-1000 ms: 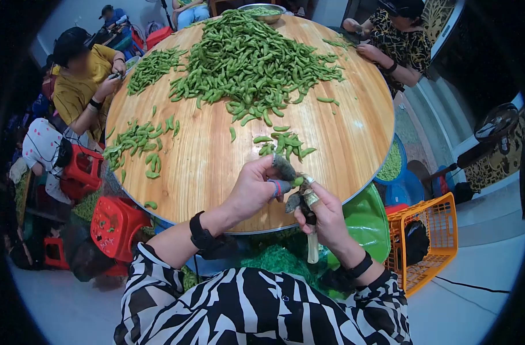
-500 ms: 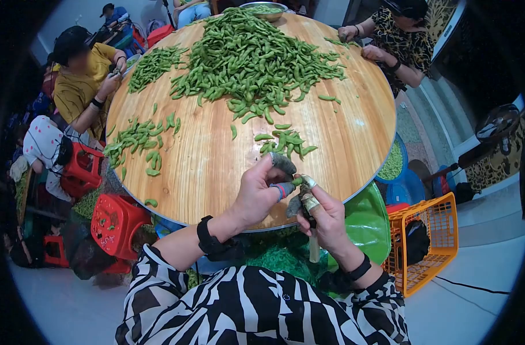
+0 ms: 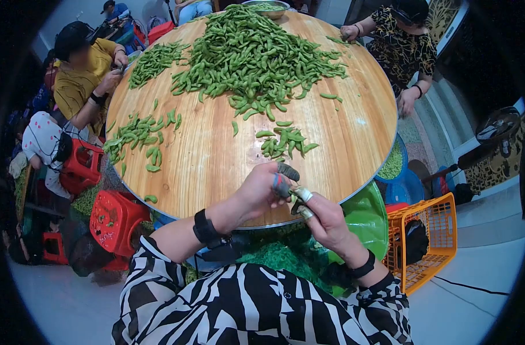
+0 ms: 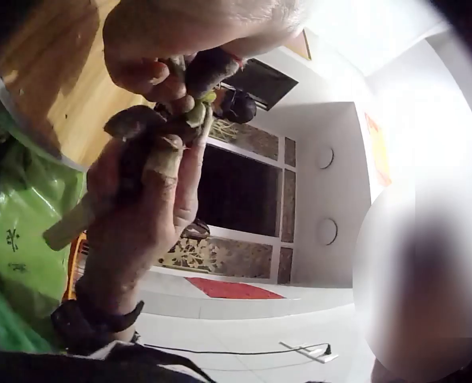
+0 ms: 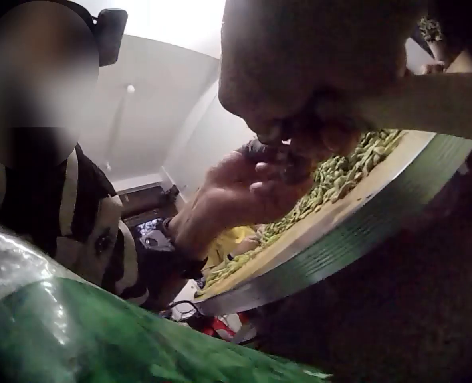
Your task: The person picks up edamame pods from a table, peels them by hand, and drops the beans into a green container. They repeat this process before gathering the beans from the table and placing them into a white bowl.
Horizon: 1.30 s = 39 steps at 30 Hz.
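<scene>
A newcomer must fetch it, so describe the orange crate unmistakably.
Find the round wooden table heaped with green pods. Beyond its near right edge, just right of the bright green bag, sits a lattice-sided crate with something black inside; its orange colour sets it apart from that bag and the blue tubs.

The round wooden tabletop point(image 3: 208, 144) is pale honey-brown with darker streaks, and the heaped curved bean pods point(image 3: 254, 57) are green. Black and white zebra-like stripes pattern the loose cloth top point(image 3: 262, 305); the slatted plastic crate point(image 3: 401, 247) is orange.
</scene>
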{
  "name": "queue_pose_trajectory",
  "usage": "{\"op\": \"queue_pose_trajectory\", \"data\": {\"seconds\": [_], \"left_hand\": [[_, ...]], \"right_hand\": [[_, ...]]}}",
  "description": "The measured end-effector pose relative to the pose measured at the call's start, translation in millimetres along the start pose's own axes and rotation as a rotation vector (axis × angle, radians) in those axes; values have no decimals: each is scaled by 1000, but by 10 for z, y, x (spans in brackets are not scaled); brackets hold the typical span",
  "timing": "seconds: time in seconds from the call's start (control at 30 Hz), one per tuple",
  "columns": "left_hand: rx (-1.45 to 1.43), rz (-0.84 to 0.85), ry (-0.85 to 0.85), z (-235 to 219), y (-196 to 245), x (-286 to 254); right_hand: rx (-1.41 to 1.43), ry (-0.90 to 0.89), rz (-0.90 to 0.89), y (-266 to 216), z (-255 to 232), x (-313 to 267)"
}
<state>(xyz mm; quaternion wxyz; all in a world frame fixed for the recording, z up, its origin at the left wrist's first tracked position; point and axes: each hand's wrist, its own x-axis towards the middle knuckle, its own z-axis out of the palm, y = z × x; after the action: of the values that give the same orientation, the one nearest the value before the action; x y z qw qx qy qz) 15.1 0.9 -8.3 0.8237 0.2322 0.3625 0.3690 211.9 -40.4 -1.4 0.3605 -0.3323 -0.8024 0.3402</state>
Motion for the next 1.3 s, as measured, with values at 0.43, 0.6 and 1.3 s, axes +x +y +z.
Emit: {"op": "queue_pose_trajectory", "data": {"seconds": [0.43, 0.6, 1.3], "left_hand": [[272, 182, -241, 68, -48, -128], [247, 255, -278, 58, -93, -177], [261, 317, -119, 97, -196, -160]], "right_hand": [[658, 116, 587, -98, -110, -21], [1113, 214, 686, -86, -50, 0], [825, 22, 638, -172, -19, -132]]}}
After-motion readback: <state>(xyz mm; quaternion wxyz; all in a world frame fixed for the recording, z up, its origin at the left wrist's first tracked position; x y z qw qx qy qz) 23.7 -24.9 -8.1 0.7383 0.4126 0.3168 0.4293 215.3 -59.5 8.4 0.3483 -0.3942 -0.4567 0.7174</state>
